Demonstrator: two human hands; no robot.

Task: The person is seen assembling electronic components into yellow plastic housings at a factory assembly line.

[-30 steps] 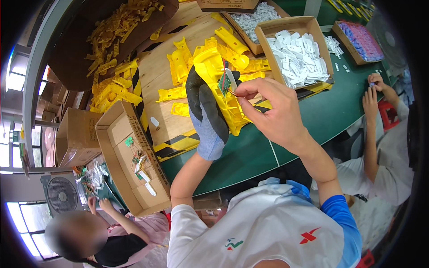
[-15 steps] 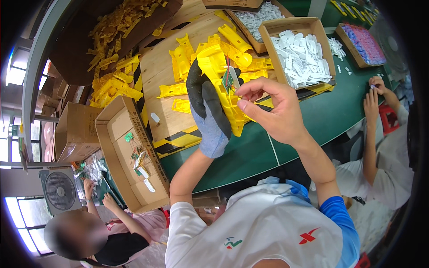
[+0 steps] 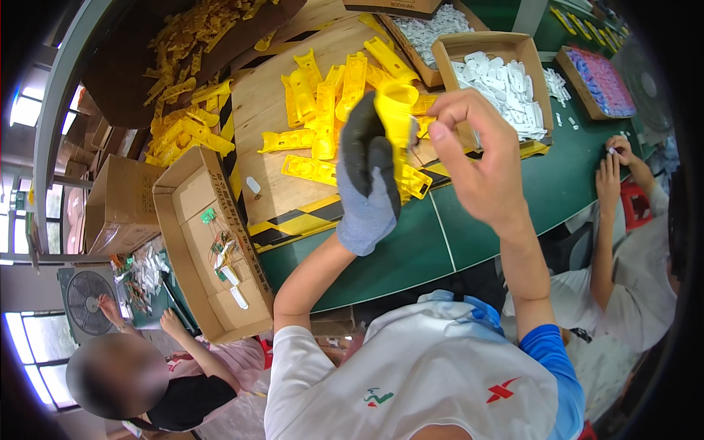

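My left hand (image 3: 365, 192), in a grey-black glove, is wrapped round a yellow plastic housing (image 3: 397, 110). The housing is tipped so that its rounded outer side and open end show. Small dark parts (image 3: 415, 133) peek out along its right edge; most of its inside is hidden. My bare right hand (image 3: 485, 165) is close beside that edge, thumb and forefinger drawn near each other. Whatever sits between those fingertips is too small to make out. Behind my hands, several yellow housing pieces (image 3: 323, 117) lie heaped on a wooden board (image 3: 257, 95).
An open cardboard box (image 3: 165, 220) at left holds green circuit boards (image 3: 208, 215) with wires. At right are a box of white plastic parts (image 3: 499, 92) and a tray of pink-purple items (image 3: 598, 81). Co-workers sit either side of the green table (image 3: 396, 253).
My left hand has moved right and turned the housing, so the green board seen inside it before is now mostly hidden. My right hand has shifted right and up with it.
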